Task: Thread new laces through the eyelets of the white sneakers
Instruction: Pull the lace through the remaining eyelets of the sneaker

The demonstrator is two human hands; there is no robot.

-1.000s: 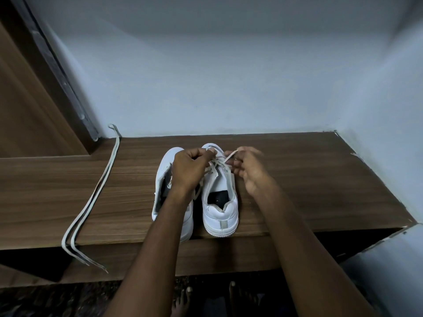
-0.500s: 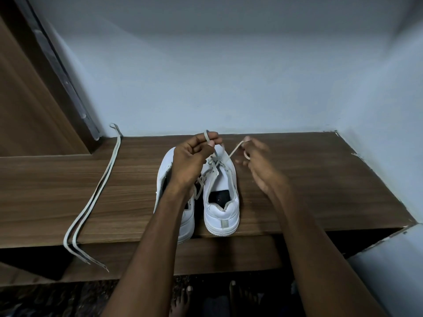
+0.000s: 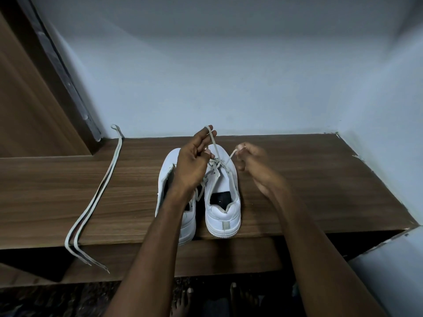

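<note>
2 white sneakers stand side by side on the wooden shelf [image 3: 297,179], heels toward the camera, near its front edge. The right sneaker [image 3: 223,202] carries a lace [image 3: 214,145] partly threaded through its front eyelets. The left sneaker [image 3: 168,170] is largely hidden behind the left forearm; whether it holds a lace cannot be determined.

The left hand [image 3: 192,161] is raised above the toe area, fingers curled, with 1 end of the lace looped over its fingertips and running taut down to the eyelets. The right hand [image 3: 251,163] pinches the other lace end between thumb and fingertips, just right of the sneaker's toe.

A second lace [image 3: 100,191], folded double, lies on the shelf well left of the sneakers, its 2 ends hanging over the front edge.
</note>
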